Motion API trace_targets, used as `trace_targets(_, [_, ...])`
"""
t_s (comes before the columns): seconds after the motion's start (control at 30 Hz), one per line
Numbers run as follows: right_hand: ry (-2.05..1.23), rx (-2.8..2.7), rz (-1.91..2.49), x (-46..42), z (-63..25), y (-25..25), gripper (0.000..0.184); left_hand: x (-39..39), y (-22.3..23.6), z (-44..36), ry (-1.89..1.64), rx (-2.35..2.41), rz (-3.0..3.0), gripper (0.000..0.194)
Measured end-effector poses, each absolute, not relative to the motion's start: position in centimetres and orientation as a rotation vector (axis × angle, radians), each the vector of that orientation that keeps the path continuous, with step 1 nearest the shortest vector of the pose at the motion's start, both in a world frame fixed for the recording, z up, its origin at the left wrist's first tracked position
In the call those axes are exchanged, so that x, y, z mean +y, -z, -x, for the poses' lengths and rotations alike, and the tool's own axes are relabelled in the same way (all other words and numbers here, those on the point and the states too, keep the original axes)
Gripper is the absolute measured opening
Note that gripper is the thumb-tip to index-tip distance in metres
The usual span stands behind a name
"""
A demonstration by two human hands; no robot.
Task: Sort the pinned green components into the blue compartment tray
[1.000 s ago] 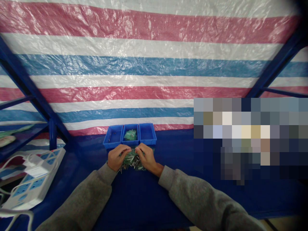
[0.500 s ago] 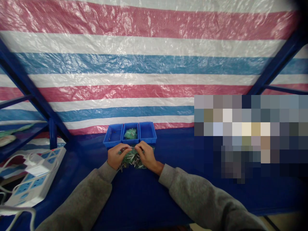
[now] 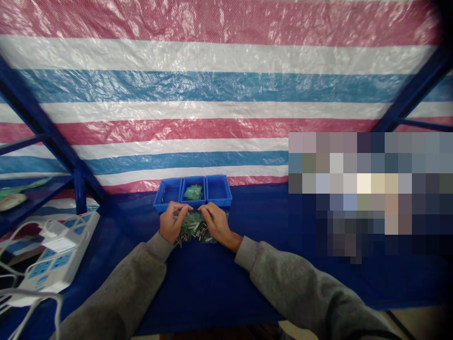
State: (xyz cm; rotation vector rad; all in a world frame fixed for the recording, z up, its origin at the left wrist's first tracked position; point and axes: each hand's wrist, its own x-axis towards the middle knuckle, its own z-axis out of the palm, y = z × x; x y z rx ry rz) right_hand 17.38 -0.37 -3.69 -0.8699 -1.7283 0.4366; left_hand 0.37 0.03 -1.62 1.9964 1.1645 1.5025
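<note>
Fine work like this is probably done best with a light touch, the wrists steady and the fingertips low, so that a slipped piece lands on the pile. The left hand [image 3: 170, 221] and right hand [image 3: 217, 223] face each other, each grip with thumb and forefinger drawn close; I cannot tell whether either pinches anything. Slim silvery metal pins [image 3: 201, 232] and translucent green pieces [image 3: 191, 222] lie heaped on the dark-blue desk [image 3: 269, 212], between and below the hands, near side of the trays.

Counted: two hands; three rectangular blue plastic trays [image 3: 217, 189] side by side at the far edge, the middle one holding one pale-green heap [image 3: 194, 192]; one white power strip [image 3: 67, 271] at left. Pins and green pieces overlap too much to count.
</note>
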Motion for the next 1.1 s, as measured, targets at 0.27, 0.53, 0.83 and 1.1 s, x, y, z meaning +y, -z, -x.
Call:
trace_targets(0.27, [-0.431,-1.72,0.878,-0.43,-17.39,3.69,0.029,-0.05,1.22,-0.16,-1.388,1.301,-2.382,0.018])
trace_targets(0.53, [-0.428,-1.71,0.893,-0.64,-17.42,3.48,0.029,0.32,1.11,-0.05,-1.377,1.207,-2.494,0.023])
trace_targets(0.83, [-0.426,-1.681,0.9,-0.51,-17.43,3.65,0.027,0.4,1.79,0.1,-1.432,1.254,-2.399,0.021])
trace_targets(1.1, [-0.411,-1.754,0.846,-0.38,-17.29,4.01,0.02,0.06,1.72,-0.05,-1.373,1.24,-2.26,0.024])
